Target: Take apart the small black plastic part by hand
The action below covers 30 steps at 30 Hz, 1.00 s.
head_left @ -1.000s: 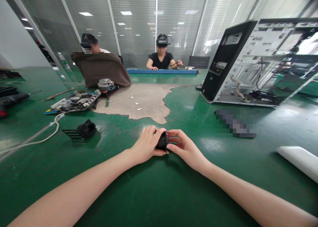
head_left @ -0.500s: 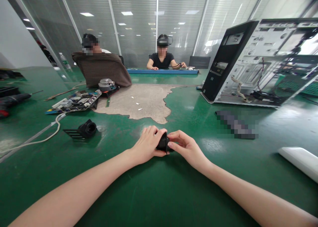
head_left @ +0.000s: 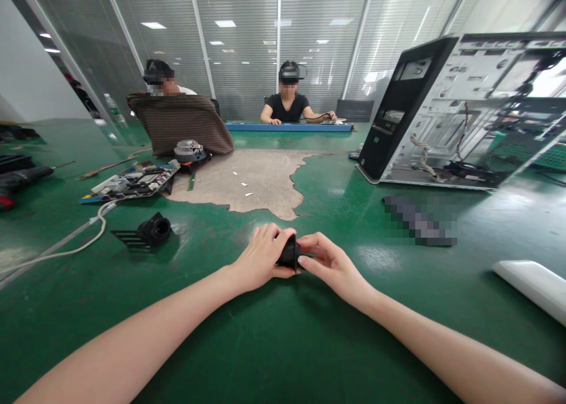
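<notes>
My left hand (head_left: 264, 255) is wrapped round a small black plastic part (head_left: 289, 254) low over the green table (head_left: 274, 345). A flat flange stands on the right side of that part. From the right, the thumb and fingers of my right hand (head_left: 328, 263) pinch at its other end, just past the flange. My fingers cover much of the part, so its exact kind does not show. Off to the left lies another black plastic piece (head_left: 155, 230) with a round opening and slats.
A circuit board (head_left: 132, 181), a white cable (head_left: 88, 246) and a power drill (head_left: 26, 175) lie left. An open computer case (head_left: 424, 115) stands right, with a blurred dark object (head_left: 418, 221) before it. Two people sit opposite, one (head_left: 288, 104) behind a blue strip (head_left: 287, 127).
My right thumb and fingers have shifted very slightly on the black part's end; my left hand keeps its grip. The hand of the person opposite has moved a little to the right.
</notes>
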Motion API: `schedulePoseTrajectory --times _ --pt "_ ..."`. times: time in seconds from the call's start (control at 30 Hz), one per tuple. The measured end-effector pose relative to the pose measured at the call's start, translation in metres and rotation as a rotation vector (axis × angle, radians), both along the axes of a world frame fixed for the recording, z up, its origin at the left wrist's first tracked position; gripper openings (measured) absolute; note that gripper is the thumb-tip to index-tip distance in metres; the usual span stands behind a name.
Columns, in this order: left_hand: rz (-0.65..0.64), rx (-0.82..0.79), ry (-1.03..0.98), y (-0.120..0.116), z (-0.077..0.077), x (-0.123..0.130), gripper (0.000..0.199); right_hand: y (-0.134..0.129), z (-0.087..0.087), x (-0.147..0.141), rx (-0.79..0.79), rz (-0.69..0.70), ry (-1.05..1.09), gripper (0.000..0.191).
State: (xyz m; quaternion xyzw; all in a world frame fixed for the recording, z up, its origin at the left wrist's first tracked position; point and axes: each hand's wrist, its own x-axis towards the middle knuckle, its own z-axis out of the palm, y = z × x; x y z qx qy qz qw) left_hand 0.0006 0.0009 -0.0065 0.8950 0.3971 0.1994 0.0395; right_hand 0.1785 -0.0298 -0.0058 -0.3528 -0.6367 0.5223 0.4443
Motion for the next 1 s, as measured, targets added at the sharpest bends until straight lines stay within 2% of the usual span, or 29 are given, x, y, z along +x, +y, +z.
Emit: schedulePoseTrajectory --times 0.13,0.3,0.47,0.63,0.8,1.0 --pt "-0.004 -0.001 -0.017 0.0004 -0.0001 0.0002 0.061 0.002 0.001 -0.0009 -0.014 -0.057 -0.015 0.016" --pt "-0.006 0.0 -0.006 0.0002 0.0004 0.0002 0.062 0.0021 0.0027 -0.001 -0.061 -0.055 -0.06 0.026" --pt "-0.001 0.001 -0.009 -0.0005 0.0005 0.0007 0.061 0.0011 0.0026 0.0002 -0.019 0.022 -0.005 0.022" --pt "0.0 0.0 -0.02 -0.0009 0.0007 0.0011 0.061 0.0023 0.0021 -0.0005 -0.003 -0.029 -0.011 0.016" --pt "-0.003 0.002 -0.014 -0.0009 0.0013 0.0006 0.062 0.0021 0.0045 -0.0015 -0.055 -0.053 -0.044 0.026" --pt "0.008 0.014 0.014 -0.0008 0.0011 0.0006 0.062 0.0001 0.0067 0.0003 -0.084 0.038 -0.027 0.026"
